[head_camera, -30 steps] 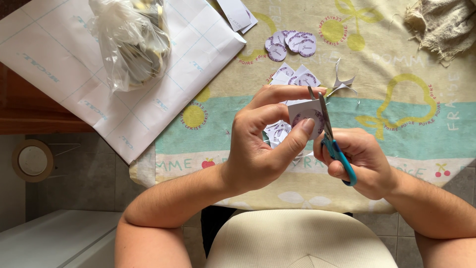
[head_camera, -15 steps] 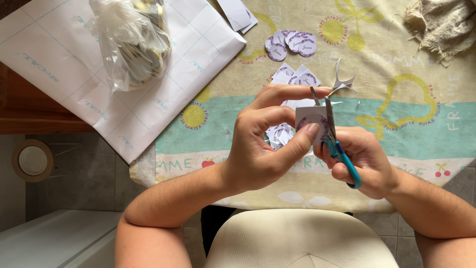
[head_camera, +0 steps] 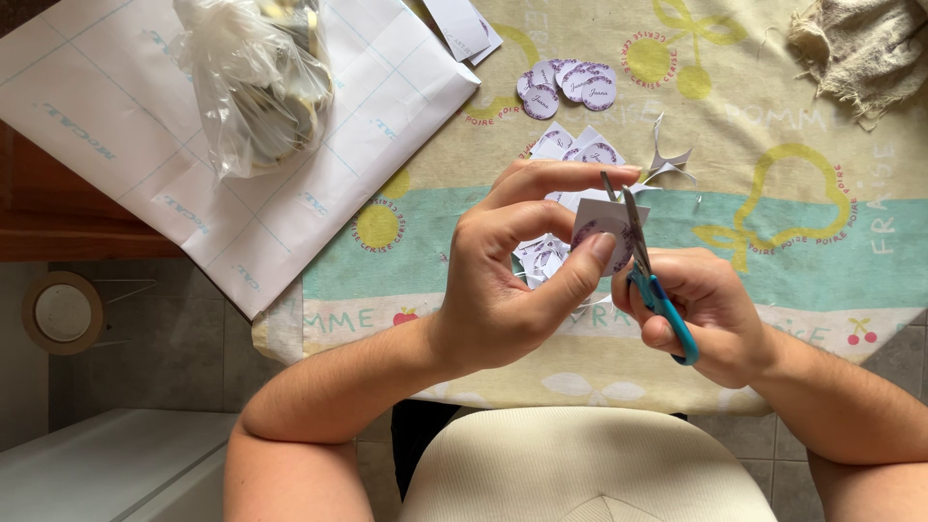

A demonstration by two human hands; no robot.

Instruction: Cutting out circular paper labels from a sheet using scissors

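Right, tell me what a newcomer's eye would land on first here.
First, the two hands at centre: the left hand pinches a small paper square with a purple round print, while the right hand works blue-handled scissors along its edge. Next, the crinkled clear plastic bag at upper left, lying on a white gridded sheet.

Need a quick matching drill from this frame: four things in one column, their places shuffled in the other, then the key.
Things:
1. scissors
2. plastic bag
3. round labels
4. beige cloth

Places:
A. top right corner of the table
B. on the white sheet, top left
C. in the right hand
D. piled on the tablecloth, top centre

Pairs: 1-C, 2-B, 3-D, 4-A
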